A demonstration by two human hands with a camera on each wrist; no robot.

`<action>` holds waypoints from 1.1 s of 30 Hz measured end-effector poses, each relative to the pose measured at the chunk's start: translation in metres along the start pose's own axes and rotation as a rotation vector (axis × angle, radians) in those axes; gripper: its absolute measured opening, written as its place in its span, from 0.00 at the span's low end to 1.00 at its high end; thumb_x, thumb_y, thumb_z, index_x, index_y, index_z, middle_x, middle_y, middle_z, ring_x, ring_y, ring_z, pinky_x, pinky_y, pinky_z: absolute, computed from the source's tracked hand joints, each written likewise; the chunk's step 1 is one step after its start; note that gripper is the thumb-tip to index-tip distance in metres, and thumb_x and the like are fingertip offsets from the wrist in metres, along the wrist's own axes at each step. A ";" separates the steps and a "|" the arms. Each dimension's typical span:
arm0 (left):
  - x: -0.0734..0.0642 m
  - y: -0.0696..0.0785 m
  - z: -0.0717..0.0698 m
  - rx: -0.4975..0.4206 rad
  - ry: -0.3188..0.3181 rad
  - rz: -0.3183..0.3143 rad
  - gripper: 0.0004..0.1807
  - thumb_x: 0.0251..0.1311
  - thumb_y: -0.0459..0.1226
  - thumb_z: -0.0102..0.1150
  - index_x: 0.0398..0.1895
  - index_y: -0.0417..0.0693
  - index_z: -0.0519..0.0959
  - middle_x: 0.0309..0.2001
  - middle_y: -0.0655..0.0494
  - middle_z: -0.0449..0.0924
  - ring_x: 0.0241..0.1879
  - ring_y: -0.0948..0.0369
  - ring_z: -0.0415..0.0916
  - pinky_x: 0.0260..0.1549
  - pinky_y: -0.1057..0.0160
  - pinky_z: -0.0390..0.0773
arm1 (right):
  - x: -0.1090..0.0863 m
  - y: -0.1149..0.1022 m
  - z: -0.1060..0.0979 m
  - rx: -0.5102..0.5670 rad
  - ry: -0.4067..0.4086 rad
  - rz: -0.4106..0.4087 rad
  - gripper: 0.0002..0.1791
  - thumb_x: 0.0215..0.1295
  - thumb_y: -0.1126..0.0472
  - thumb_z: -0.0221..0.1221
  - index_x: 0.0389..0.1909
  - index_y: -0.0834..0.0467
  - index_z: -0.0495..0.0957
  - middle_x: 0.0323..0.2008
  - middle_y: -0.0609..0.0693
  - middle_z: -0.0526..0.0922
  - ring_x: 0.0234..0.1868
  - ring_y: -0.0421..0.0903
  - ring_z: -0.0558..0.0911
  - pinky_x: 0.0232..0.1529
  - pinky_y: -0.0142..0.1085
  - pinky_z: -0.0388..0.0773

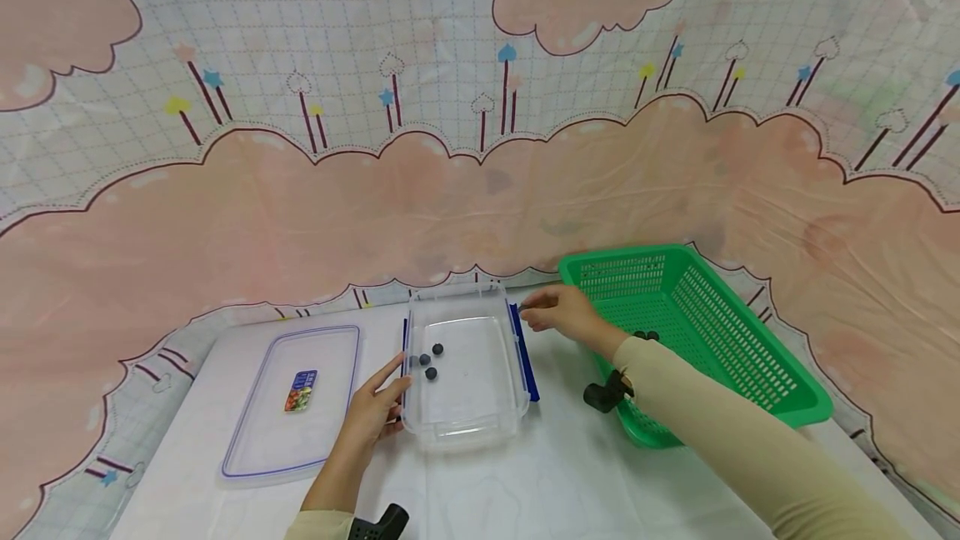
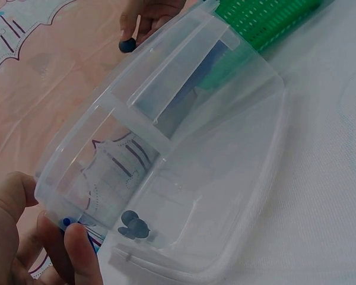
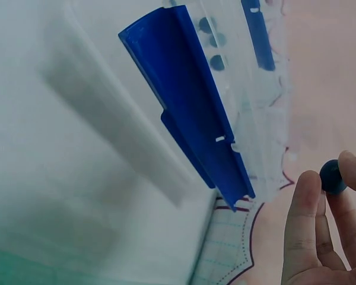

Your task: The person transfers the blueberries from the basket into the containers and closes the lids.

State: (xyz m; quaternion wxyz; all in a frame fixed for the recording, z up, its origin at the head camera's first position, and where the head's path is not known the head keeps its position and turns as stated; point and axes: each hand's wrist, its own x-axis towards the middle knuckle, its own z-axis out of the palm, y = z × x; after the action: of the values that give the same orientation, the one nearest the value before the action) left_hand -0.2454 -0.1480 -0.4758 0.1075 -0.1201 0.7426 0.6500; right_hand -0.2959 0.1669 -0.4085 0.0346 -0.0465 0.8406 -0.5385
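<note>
A clear plastic container (image 1: 476,386) stands on the white table with several blueberries (image 1: 431,374) on its floor, towards the left wall. My left hand (image 1: 367,413) grips that left wall; in the left wrist view the thumb and fingers (image 2: 83,252) are around its rim. Beside the opposite wall, my right hand (image 1: 564,312) pinches one blueberry (image 3: 332,176) between thumb and fingertips, just outside the rim. A blue latch flap (image 3: 181,101) hangs outward on the container's right side, below this hand.
A green perforated basket (image 1: 813,408) stands on the right, with a few more blueberries (image 1: 653,336) in it, partly hidden by the right forearm. On the left lies a clear lid (image 1: 258,419) with a blue edge and a colourful label (image 1: 302,391). A patterned cloth (image 1: 420,198) hangs behind.
</note>
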 end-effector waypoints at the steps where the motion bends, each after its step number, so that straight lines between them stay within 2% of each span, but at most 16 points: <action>1: 0.000 0.000 0.000 0.001 0.000 -0.002 0.30 0.66 0.41 0.58 0.72 0.61 0.67 0.25 0.59 0.68 0.20 0.66 0.64 0.22 0.67 0.77 | 0.000 0.000 0.001 0.001 -0.003 0.000 0.14 0.63 0.63 0.65 0.47 0.67 0.82 0.42 0.59 0.85 0.37 0.48 0.86 0.42 0.39 0.85; 7: -0.001 0.001 0.000 0.006 -0.001 0.003 0.30 0.66 0.42 0.59 0.72 0.61 0.67 0.26 0.59 0.68 0.20 0.67 0.64 0.22 0.67 0.77 | 0.002 -0.003 0.007 0.029 -0.018 -0.005 0.15 0.64 0.64 0.64 0.48 0.68 0.81 0.42 0.61 0.85 0.38 0.52 0.87 0.44 0.43 0.84; 14: -0.001 0.000 0.001 0.004 0.003 0.013 0.29 0.67 0.41 0.58 0.71 0.61 0.68 0.27 0.59 0.70 0.21 0.67 0.64 0.23 0.67 0.77 | 0.005 -0.004 0.018 0.041 -0.020 0.025 0.14 0.63 0.63 0.65 0.48 0.66 0.81 0.41 0.58 0.86 0.36 0.47 0.86 0.43 0.40 0.84; 21: -0.001 0.001 0.000 0.001 0.001 0.011 0.29 0.66 0.41 0.58 0.71 0.62 0.68 0.28 0.58 0.70 0.21 0.67 0.64 0.23 0.67 0.77 | 0.005 -0.013 0.031 0.037 -0.052 0.045 0.13 0.63 0.61 0.66 0.46 0.64 0.82 0.39 0.55 0.86 0.38 0.52 0.87 0.42 0.38 0.84; 28: -0.001 0.001 0.000 -0.007 -0.003 0.012 0.29 0.67 0.41 0.58 0.71 0.61 0.68 0.28 0.58 0.69 0.21 0.67 0.64 0.22 0.68 0.77 | 0.009 -0.016 0.042 0.081 -0.071 0.058 0.13 0.63 0.63 0.65 0.45 0.65 0.82 0.40 0.57 0.86 0.41 0.55 0.87 0.47 0.46 0.83; 33: -0.003 0.005 0.000 0.003 0.003 0.011 0.28 0.66 0.40 0.59 0.71 0.59 0.69 0.28 0.57 0.70 0.21 0.67 0.65 0.22 0.67 0.77 | 0.014 -0.015 0.049 0.095 -0.067 0.083 0.13 0.63 0.62 0.66 0.46 0.64 0.82 0.40 0.57 0.86 0.42 0.56 0.86 0.46 0.42 0.83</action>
State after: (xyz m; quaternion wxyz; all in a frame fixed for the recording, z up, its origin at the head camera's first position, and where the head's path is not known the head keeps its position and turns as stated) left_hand -0.2444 -0.1476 -0.4706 0.1030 -0.1168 0.7446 0.6491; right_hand -0.3038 0.1152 -0.4158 0.0871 -0.0276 0.8138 -0.5740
